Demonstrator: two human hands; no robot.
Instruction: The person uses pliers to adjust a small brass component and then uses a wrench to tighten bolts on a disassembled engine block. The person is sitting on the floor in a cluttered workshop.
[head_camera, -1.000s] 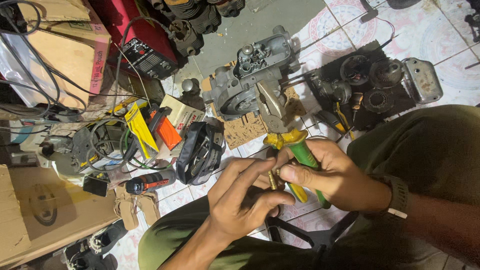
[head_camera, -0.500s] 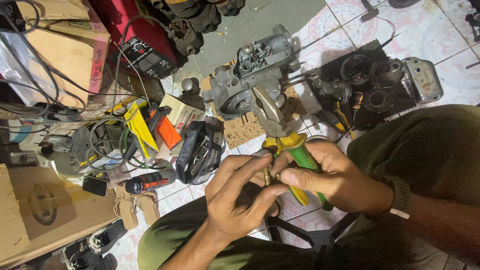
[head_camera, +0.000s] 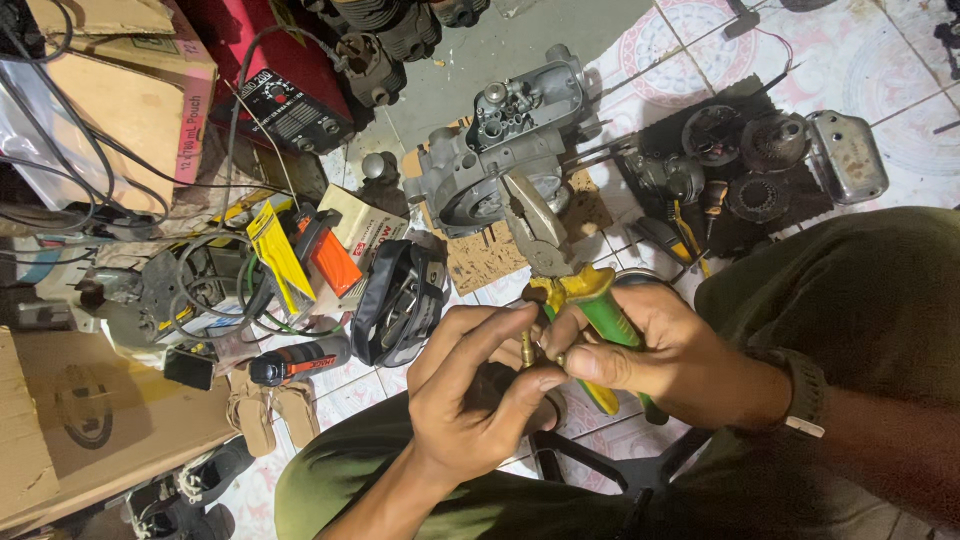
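Gripping a pair of pliers with green-and-yellow handles, the person's right hand is closed around the tool above their lap, its steel nose pointing up and away toward the engine block on the tiled floor. The left hand is curled narrow, thumb and fingertips pinching a small brass-coloured part that stands upright just beside the plier handles (whether the part touches the handles cannot be told). Both hands meet close together over the person's olive-green trousers, and a dark watch sits on the right wrist.

Spread across the floor beyond the hands lies a clutter of workshop goods: the grey engine block rests on a scrap of brown cardboard, with several round black machine parts and a dull metal cover to its right. A black strap-like bundle lies just left of the hands, next to an orange tool and a yellow packet. A red-and-black battery tool lies near a pair of tan sandals. Further left are tangled black cables, a red machine case and cardboard boxes.
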